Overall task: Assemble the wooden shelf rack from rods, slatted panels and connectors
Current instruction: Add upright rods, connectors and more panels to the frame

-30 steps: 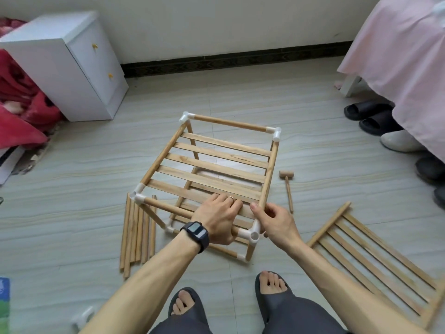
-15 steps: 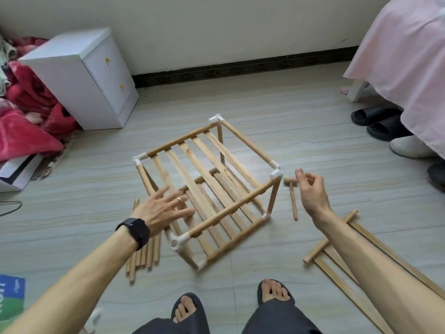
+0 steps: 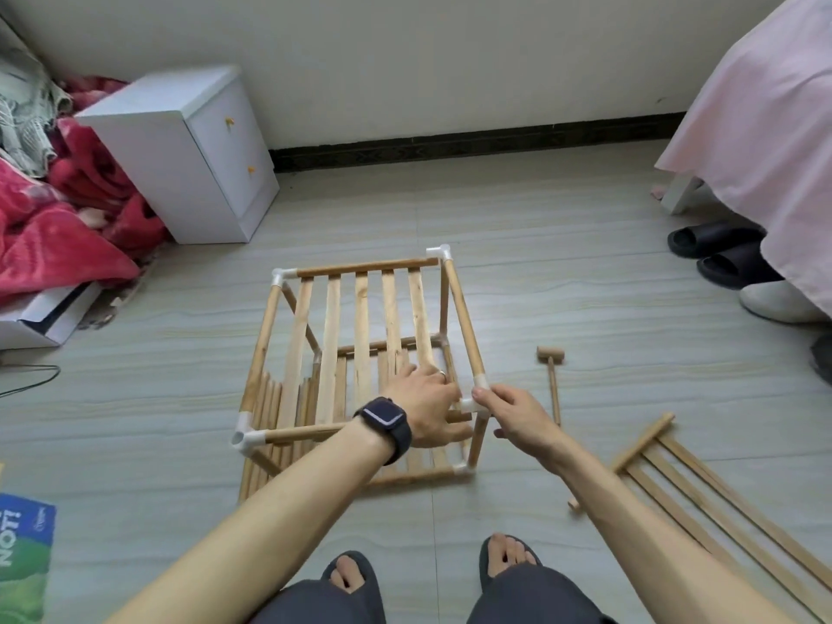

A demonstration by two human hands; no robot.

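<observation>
1. One camera only, worn on the person's head; it faces forward and steeply down onto the floor (image 3: 585, 286).
2. The bottom edge takes in the person's own feet (image 3: 346, 578). Both forearms run up from the lower corners to the left hand (image 3: 427, 405) and right hand (image 3: 517, 416) near the centre.
3. The shelf rack (image 3: 361, 308) sits mid-frame, seen from above and near enough for each slat to be told apart.
4. The wide-angle lens reaches the wall (image 3: 405, 60) and its dark baseboard (image 3: 450, 150) at the top — a white cabinet (image 3: 180, 150) lies far left and a pink cloth (image 3: 765, 128) far right.
</observation>
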